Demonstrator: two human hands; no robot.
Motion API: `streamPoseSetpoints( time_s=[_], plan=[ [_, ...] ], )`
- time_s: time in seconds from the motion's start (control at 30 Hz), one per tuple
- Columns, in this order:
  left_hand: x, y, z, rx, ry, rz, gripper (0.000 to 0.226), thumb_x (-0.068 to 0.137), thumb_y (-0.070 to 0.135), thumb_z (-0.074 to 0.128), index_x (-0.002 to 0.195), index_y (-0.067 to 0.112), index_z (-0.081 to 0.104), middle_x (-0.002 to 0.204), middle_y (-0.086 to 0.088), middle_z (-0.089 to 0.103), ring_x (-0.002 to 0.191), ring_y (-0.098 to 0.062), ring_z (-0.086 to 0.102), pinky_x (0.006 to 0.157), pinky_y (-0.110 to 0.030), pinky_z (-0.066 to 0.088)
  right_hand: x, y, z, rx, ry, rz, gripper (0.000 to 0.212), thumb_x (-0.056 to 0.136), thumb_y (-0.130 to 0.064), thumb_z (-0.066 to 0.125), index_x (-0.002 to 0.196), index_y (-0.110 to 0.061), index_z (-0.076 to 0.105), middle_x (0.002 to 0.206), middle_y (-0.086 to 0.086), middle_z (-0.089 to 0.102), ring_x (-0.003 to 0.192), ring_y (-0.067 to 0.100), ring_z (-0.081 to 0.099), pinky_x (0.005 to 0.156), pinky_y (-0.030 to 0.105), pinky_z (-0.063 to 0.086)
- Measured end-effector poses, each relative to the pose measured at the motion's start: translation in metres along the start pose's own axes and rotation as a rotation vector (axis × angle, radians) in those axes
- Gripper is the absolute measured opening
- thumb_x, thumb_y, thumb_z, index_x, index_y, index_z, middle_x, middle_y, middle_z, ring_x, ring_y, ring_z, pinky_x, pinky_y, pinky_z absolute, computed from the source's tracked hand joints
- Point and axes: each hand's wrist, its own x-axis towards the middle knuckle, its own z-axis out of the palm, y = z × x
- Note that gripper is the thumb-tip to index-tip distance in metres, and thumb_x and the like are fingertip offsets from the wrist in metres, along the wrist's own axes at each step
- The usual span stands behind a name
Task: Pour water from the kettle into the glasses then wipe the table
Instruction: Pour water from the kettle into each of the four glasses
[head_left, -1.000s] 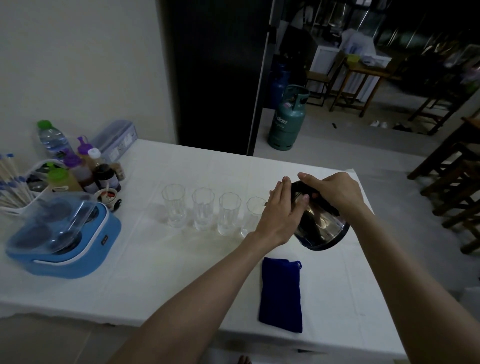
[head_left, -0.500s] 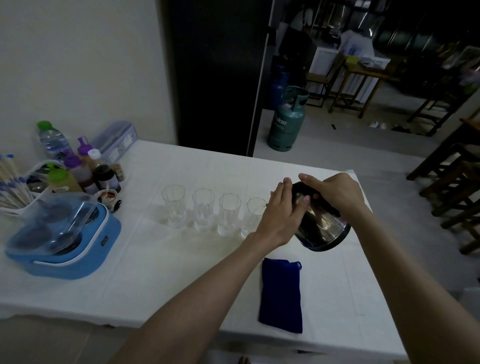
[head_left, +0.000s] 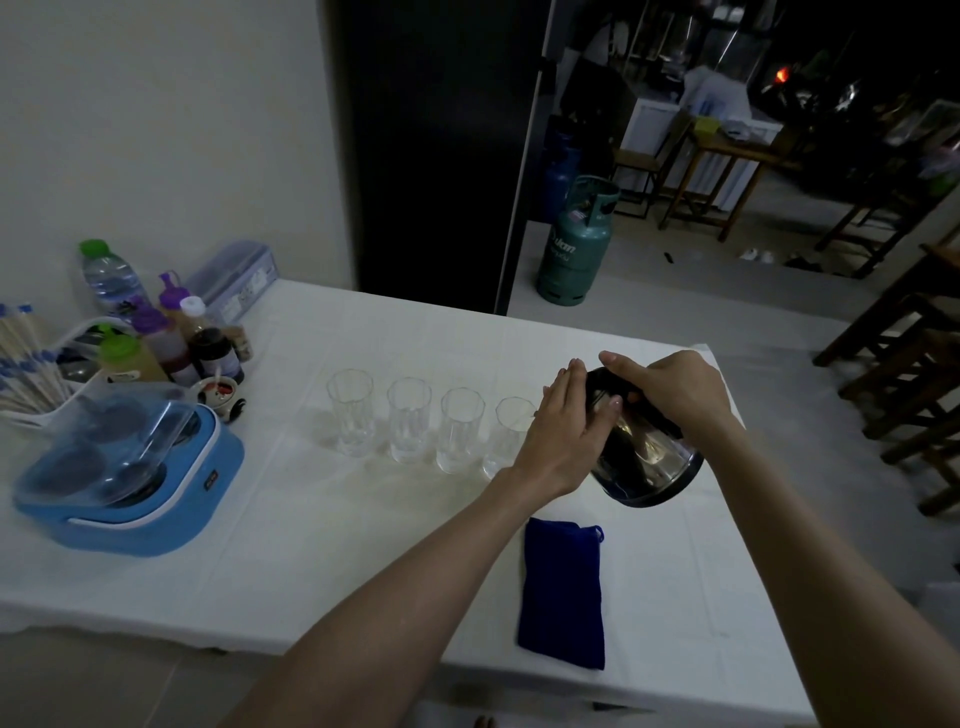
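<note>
A steel kettle (head_left: 647, 457) with a black top hangs tilted to the left above the white table (head_left: 322, 519), its spout toward the rightmost glass (head_left: 506, 434). My right hand (head_left: 670, 387) grips its black handle from above. My left hand (head_left: 563, 431) lies flat against the kettle's lid side, fingers together, and hides the spout and part of that glass. Three more clear glasses (head_left: 408, 426) stand in a row to the left. A folded dark blue cloth (head_left: 563, 592) lies on the table below the kettle.
A blue appliance (head_left: 130, 483) with a clear lid sits at the left. Behind it stand sauce bottles (head_left: 208, 343), a water bottle (head_left: 106, 273) and a holder of chopsticks (head_left: 26, 364). A green gas cylinder (head_left: 576, 244) stands on the floor beyond the table; wooden chairs (head_left: 909, 374) at the right.
Both hands and the kettle have stayed nearly still; the kettle is held at about the same tilt by the rightmost glass.
</note>
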Motion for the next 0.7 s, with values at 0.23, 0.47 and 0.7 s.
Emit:
streamPoseSetpoints(
  time_s=[0.23,0.47,0.7],
  plan=[
    [-0.0017,0.0033,-0.0018,-0.003,-0.008,-0.011,0.07,0.102,0.051,0.029,0.157,0.018,0.002,0.165,-0.002,0.002,0.151,-0.019,-0.004,0.119,-0.034,0.0,0.0,-0.0004,-0.0001,0.002,0.0,0.003,0.07,0.081,-0.07,0.064,0.063,-0.003,0.073,0.059,0.01,0.066,0.059,0.024,0.06,0.058,0.031,0.042],
    [-0.0008,0.0018,-0.0014,-0.006,-0.001,-0.003,0.07,0.102,0.052,0.029,0.157,0.018,0.003,0.165,-0.001,0.003,0.151,-0.018,-0.003,0.119,-0.035,0.001,0.0003,-0.0011,0.0005,0.002,-0.004,-0.006,0.071,0.08,-0.07,0.064,0.066,-0.001,0.074,0.061,0.011,0.067,0.059,0.024,0.06,0.06,0.031,0.044],
    [0.0001,-0.0004,-0.0038,0.0,0.001,-0.003,0.07,0.102,0.051,0.029,0.157,0.017,0.004,0.165,-0.002,0.003,0.151,-0.018,-0.002,0.119,-0.036,0.001,0.0014,-0.0022,0.0036,-0.021,0.002,0.004,0.071,0.081,-0.071,0.063,0.067,-0.002,0.075,0.063,0.011,0.069,0.058,0.022,0.06,0.057,0.03,0.042]
  ],
)
